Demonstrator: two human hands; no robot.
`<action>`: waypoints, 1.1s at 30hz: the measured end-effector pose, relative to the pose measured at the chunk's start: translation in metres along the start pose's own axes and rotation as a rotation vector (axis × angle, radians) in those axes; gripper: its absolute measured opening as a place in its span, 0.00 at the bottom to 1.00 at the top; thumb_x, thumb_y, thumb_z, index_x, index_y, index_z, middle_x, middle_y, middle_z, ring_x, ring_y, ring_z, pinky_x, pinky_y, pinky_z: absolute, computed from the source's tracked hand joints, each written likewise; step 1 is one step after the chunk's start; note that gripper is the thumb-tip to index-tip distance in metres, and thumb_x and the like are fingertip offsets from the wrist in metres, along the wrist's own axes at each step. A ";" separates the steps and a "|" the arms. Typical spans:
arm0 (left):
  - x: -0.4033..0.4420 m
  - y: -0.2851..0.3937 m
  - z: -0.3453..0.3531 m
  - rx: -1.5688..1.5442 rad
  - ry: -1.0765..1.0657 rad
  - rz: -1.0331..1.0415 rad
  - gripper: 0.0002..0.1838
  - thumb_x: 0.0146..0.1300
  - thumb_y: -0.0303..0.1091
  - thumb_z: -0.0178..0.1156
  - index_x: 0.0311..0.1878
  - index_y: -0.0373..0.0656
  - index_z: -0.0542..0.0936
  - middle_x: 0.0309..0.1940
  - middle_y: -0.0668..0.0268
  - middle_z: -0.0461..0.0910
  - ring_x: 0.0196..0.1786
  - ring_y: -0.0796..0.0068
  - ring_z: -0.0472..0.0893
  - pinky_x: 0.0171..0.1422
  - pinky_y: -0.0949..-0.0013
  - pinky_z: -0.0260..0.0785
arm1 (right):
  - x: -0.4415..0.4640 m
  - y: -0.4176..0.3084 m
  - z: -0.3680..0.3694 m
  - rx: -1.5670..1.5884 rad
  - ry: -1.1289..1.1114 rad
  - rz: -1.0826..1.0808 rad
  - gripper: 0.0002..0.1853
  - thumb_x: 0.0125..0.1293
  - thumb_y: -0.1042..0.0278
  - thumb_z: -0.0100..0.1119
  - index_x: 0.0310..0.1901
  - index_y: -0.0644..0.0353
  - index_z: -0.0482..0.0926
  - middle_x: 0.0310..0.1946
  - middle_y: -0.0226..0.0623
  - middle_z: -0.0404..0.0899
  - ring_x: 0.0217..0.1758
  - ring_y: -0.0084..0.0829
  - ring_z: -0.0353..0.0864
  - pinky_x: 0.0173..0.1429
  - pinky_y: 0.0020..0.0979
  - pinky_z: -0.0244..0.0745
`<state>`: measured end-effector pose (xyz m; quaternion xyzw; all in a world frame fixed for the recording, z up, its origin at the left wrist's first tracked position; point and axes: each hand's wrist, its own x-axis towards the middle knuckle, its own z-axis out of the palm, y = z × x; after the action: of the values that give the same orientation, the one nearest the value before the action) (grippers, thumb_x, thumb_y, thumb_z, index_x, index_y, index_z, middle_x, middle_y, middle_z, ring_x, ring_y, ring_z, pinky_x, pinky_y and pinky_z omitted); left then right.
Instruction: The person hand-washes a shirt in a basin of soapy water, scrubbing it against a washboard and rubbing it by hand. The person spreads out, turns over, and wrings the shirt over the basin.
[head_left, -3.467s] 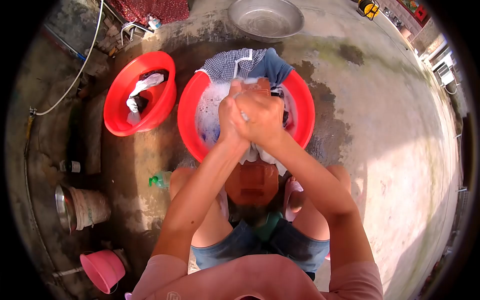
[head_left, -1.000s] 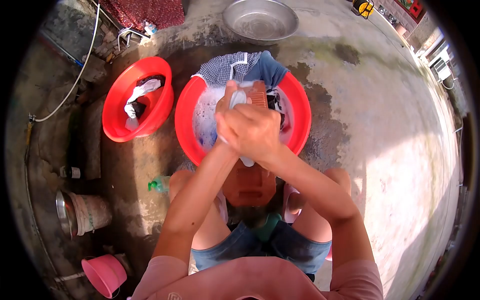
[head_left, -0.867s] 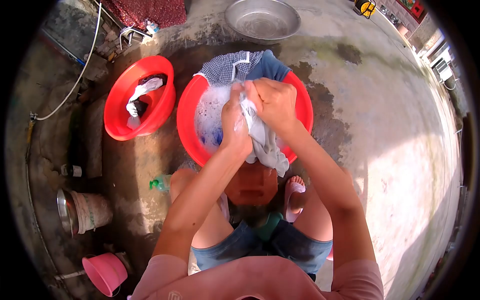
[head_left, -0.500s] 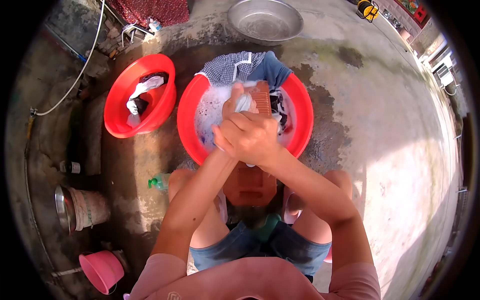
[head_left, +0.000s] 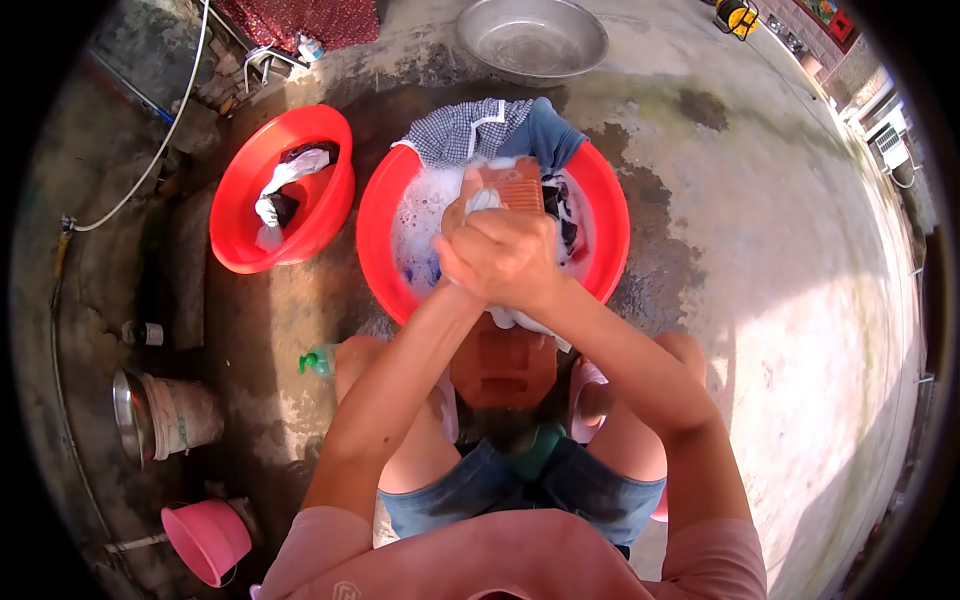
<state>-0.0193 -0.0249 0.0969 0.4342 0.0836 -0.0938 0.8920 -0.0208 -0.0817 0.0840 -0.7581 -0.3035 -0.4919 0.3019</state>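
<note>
My right hand is closed in a fist on a wet white cloth, whose lower end hangs out below it on a brown ribbed washboard. My left hand lies just beyond, partly covered by the right, closed round the upper bunch of the same cloth. My forearms converge at the wrists. The washboard leans into a red basin of suds. Dark clothes soak at the basin's right side. A checked garment and a blue cloth drape over its far rim.
A second red basin with black and white clothes stands at the left. A metal basin is at the back. A green-pump bottle stands by my left knee. A bucket and a pink pail are at lower left.
My right hand has shifted slightly up along the washboard. More of the white cloth shows below my hands. The basins and other things stay in place.
</note>
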 end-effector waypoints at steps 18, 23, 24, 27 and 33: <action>-0.005 -0.004 -0.005 -0.038 -0.037 -0.010 0.15 0.69 0.44 0.40 0.45 0.45 0.72 0.36 0.71 0.73 0.41 0.79 0.74 0.46 0.73 0.67 | 0.019 0.020 -0.007 -0.161 0.159 0.357 0.16 0.48 0.72 0.57 0.10 0.52 0.62 0.10 0.30 0.62 0.09 0.26 0.64 0.17 0.26 0.63; 0.002 -0.012 -0.014 0.084 -0.075 0.096 0.17 0.69 0.43 0.39 0.45 0.44 0.73 0.37 0.70 0.74 0.41 0.80 0.73 0.46 0.74 0.66 | -0.002 0.018 -0.009 -0.038 0.019 0.036 0.13 0.45 0.68 0.63 0.12 0.53 0.68 0.11 0.28 0.65 0.12 0.27 0.70 0.16 0.28 0.64; 0.001 -0.008 -0.010 0.030 -0.070 0.059 0.17 0.69 0.44 0.39 0.45 0.43 0.73 0.36 0.70 0.74 0.41 0.80 0.73 0.45 0.74 0.66 | 0.006 0.036 -0.011 -0.090 0.031 0.103 0.13 0.44 0.68 0.63 0.12 0.53 0.68 0.11 0.28 0.65 0.12 0.27 0.70 0.16 0.28 0.64; 0.000 -0.002 0.002 -0.086 -0.046 -0.012 0.17 0.69 0.45 0.40 0.43 0.43 0.73 0.35 0.71 0.73 0.38 0.82 0.73 0.42 0.75 0.66 | 0.005 0.026 -0.008 -0.057 0.074 0.014 0.13 0.46 0.68 0.63 0.12 0.53 0.69 0.11 0.28 0.67 0.11 0.28 0.69 0.15 0.28 0.63; 0.000 -0.005 0.006 -0.039 0.031 -0.022 0.17 0.68 0.47 0.42 0.40 0.45 0.74 0.28 0.75 0.71 0.30 0.88 0.67 0.35 0.79 0.63 | 0.004 0.033 -0.009 -0.121 0.097 0.109 0.15 0.50 0.67 0.61 0.11 0.54 0.67 0.10 0.29 0.65 0.11 0.28 0.68 0.14 0.29 0.61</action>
<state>-0.0204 -0.0321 0.0968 0.4171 0.1042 -0.0953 0.8978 0.0009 -0.1084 0.0854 -0.7658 -0.2164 -0.5281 0.2963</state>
